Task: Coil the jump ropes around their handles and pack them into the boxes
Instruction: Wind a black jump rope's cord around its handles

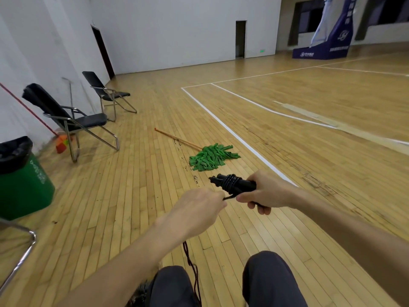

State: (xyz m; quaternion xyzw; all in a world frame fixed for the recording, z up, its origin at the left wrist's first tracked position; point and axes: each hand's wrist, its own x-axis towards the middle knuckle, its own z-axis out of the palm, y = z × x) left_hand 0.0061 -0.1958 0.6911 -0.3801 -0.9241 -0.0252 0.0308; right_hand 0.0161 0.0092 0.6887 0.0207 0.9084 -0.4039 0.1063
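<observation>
The right hand is clamping its fingers round the handles while the left hand is pinching the jump rope just beside those fingers and should be holding it taut so wraps are lying snug.

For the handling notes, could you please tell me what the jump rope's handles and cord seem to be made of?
Handles: likely matte black plastic or foam, dull and even. Cord: seemingly braided, slightly glossy black fibre; its wound coils show ribbed texture and small glints.
</observation>
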